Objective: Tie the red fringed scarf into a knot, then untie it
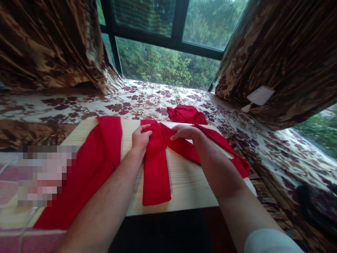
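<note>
A long red cloth strip (156, 168) lies along a pale wooden board (184, 186), its near end by the board's front edge. My left hand (140, 137) pinches the strip's far left corner. My right hand (184, 132) grips the red fabric where a second red strip (223, 146) runs off to the right over the board's edge. A wider red cloth (92, 165) lies on the left of the board, apart from both hands. A folded red bundle (186, 114) sits just behind the board.
The board rests on a floral brown-and-cream cover (126, 102) below a dark-framed window (168, 42). Patterned brown curtains (50, 42) hang left and right. A white charger with cable (259, 96) lies at the right. A blurred patch covers the near left.
</note>
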